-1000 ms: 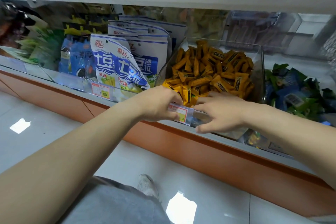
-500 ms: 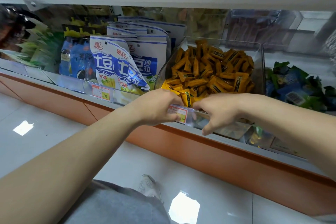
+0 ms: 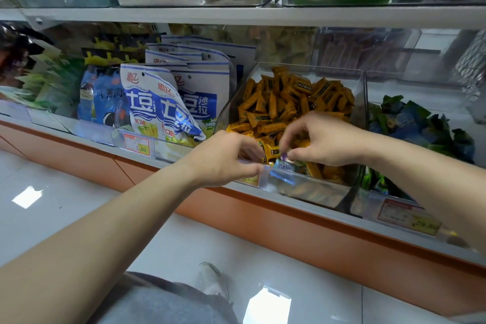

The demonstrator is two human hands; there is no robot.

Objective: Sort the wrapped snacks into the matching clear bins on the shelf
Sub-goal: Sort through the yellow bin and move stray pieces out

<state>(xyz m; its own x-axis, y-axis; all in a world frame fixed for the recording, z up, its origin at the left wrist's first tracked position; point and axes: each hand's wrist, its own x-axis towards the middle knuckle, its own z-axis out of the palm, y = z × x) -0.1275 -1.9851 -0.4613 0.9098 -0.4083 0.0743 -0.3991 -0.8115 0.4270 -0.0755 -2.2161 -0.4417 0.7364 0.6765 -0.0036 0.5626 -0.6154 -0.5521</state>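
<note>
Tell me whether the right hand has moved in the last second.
Yes. The right hand has risen from the front wall of the clear bin to above its rim, now pinching a blue-green wrapped snack.

I see a clear glossy plastic bin (image 3: 364, 97); the orange snack wrappers (image 3: 286, 102) look like shiny film; the floor tiles (image 3: 68, 166) are smooth and reflective
</note>
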